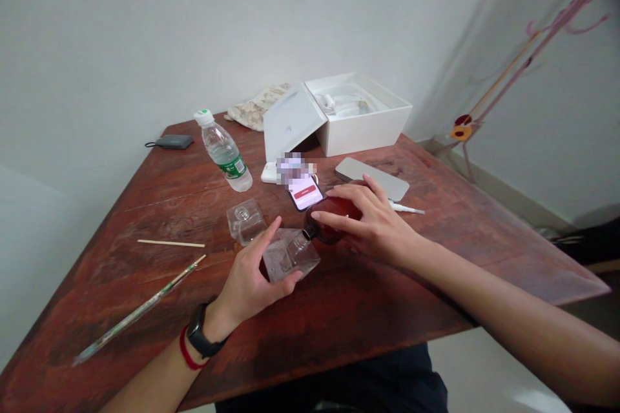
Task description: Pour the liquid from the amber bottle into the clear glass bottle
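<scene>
My left hand (249, 284) is wrapped around a clear square bottle (290, 257), which leans on its side with its neck up to the right. With its fingers around it, my right hand (380, 222) holds a dark brown bottle (325, 233) tilted over. The brown bottle's mouth is right at the clear bottle's neck; whether they touch or any liquid flows, I cannot tell. A second clear square bottle (248, 227) lies just beyond my left hand. Beside my right hand rests a white pump nozzle (405, 208), partly hidden.
On the wooden table (159, 206) lie a lit phone (306, 195), a grey flat case (375, 174) and a dark small device (175, 141). A water bottle (223, 151) stands left of an open white box (365, 132). Two chopsticks (170, 243) (145, 306) lie left.
</scene>
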A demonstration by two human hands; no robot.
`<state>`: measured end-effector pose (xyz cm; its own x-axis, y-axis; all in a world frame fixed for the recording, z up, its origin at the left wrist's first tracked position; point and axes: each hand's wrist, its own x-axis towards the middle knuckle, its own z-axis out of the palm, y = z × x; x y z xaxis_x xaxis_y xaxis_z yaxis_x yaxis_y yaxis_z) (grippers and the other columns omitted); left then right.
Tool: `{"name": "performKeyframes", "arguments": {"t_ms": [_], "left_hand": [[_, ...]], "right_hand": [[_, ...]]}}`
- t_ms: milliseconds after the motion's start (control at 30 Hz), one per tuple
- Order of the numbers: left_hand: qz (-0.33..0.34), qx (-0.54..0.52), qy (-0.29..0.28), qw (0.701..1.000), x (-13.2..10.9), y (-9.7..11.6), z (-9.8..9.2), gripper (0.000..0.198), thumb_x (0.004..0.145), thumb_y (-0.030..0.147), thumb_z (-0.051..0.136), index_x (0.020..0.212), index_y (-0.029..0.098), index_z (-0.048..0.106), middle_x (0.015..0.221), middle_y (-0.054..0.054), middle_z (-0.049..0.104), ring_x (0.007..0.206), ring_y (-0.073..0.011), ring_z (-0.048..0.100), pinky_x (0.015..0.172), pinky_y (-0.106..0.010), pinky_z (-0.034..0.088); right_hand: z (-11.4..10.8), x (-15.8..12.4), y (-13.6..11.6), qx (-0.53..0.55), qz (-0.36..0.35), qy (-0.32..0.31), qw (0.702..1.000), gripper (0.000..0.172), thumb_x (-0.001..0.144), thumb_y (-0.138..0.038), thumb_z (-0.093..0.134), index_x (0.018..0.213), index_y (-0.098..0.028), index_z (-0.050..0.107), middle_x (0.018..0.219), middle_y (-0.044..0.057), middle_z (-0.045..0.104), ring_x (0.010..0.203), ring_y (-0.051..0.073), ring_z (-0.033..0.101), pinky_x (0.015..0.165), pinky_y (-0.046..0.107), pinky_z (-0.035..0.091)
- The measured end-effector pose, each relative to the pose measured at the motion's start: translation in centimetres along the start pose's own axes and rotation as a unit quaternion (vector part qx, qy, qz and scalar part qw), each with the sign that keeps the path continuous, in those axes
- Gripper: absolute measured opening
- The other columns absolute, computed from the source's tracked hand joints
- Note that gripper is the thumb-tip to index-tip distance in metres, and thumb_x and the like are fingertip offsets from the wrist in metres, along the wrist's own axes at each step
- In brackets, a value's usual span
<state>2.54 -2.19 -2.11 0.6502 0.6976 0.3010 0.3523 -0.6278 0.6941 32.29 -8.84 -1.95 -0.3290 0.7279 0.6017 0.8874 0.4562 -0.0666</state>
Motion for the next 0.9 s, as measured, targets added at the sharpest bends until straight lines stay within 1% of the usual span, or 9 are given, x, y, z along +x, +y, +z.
{"name": "performKeyframes", "arguments": {"t_ms": [133,333,533,733,900], "left_hand": [[-0.004,-0.001,0.000,1.000,0.0,0.0,0.1,0.088,0.087,0.046,0.079,0.164,0.019,0.046,0.155,-0.016,0.065,0.140,-0.0365,0.065,0.120,-0.052,0.052],[-0.001,-0.011,0.004,1.000,-0.1,0.0,0.1,0.086,0.086,0.043,0.081,0.161,0.018,0.047,0.151,-0.016,0.067,0.136,-0.0354,0.068,0.118,-0.051,0.053],[-0.033,-0.040,0.002,0.999,0.1,0.5,0.2,0.073,0.082,0.043,0.082,0.147,0.020,0.056,0.135,-0.012,0.076,0.118,-0.0319,0.076,0.108,-0.046,0.061],[-0.032,-0.056,0.007,0.998,0.1,0.8,0.3,0.071,0.081,0.039,0.083,0.144,0.021,0.056,0.135,-0.012,0.075,0.118,-0.0314,0.075,0.108,-0.045,0.060],[-0.026,-0.058,0.007,0.998,0.0,0.7,0.4,0.072,0.081,0.039,0.084,0.144,0.021,0.056,0.134,-0.012,0.075,0.117,-0.0313,0.075,0.106,-0.043,0.061]], "right_hand": [[-0.1,-0.1,-0.1,0.008,0.009,0.000,1.000,0.085,0.088,-0.003,0.072,0.155,-0.052,0.054,0.150,0.006,0.061,0.140,0.035,0.058,0.125,0.075,0.026],[-0.3,0.0,-0.3,0.002,-0.005,0.014,1.000,0.078,0.093,-0.007,0.071,0.155,-0.051,0.054,0.150,0.007,0.061,0.138,0.035,0.060,0.126,0.078,0.024],[-0.6,-0.1,-0.4,0.001,-0.005,0.011,1.000,0.078,0.092,-0.009,0.072,0.155,-0.052,0.054,0.152,0.006,0.061,0.137,0.036,0.060,0.126,0.079,0.022],[-0.9,-0.2,-0.4,-0.018,-0.010,-0.004,1.000,0.081,0.089,-0.009,0.072,0.155,-0.050,0.053,0.152,0.007,0.059,0.141,0.038,0.057,0.126,0.081,0.018],[-1.0,-0.1,-0.4,-0.043,-0.028,-0.001,0.999,0.077,0.090,-0.013,0.072,0.156,-0.048,0.051,0.150,0.009,0.058,0.137,0.039,0.059,0.124,0.085,0.016]]}}
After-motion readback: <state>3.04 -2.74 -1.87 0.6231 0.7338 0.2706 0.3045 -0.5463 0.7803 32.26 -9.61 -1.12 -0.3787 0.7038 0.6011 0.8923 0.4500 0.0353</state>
